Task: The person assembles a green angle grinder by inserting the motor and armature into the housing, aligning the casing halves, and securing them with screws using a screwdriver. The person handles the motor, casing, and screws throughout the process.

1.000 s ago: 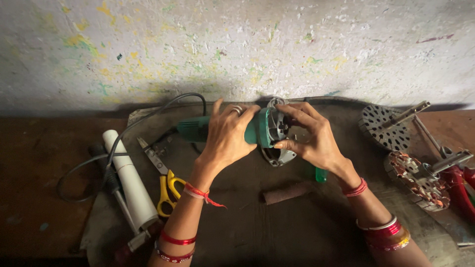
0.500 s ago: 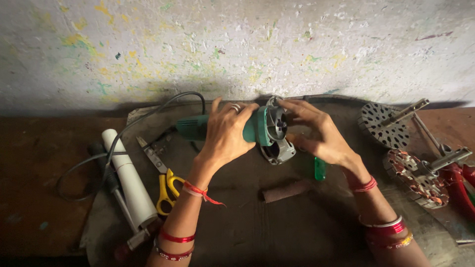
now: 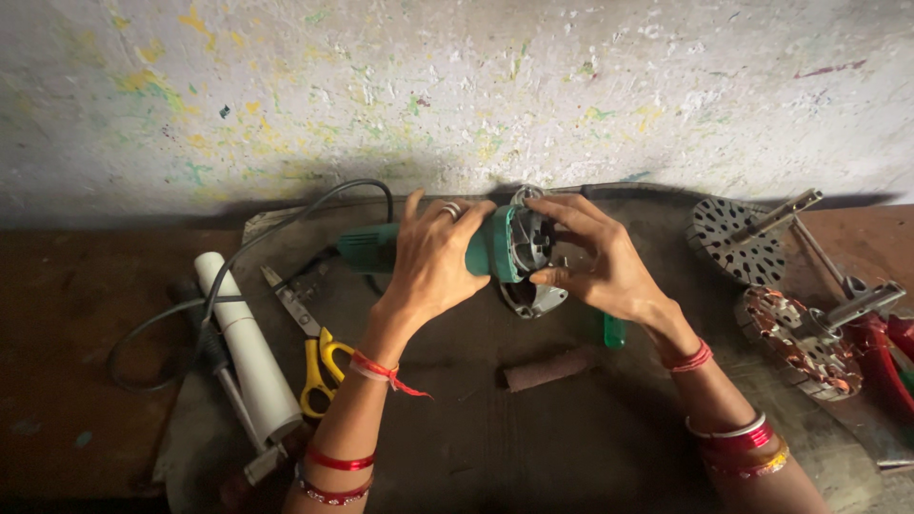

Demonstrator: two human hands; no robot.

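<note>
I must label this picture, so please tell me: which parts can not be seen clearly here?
All in the head view:
- Grinder: its middle hides under the left hand; the right hand covers part of the head.
- Green tool: mostly behind the right wrist.
- Red parts: cut off by the right edge.
- Scissors: blade tips lost in shadow.

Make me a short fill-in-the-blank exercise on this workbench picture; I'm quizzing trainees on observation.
1. The left hand grips a power tool whose body is ____.
2. The scissors have ____ handles.
3. The white pipe lies to the ____ of the scissors.
4. The right hand touches the tool's ____ end.

Missing words: green; yellow; left; metal
</note>
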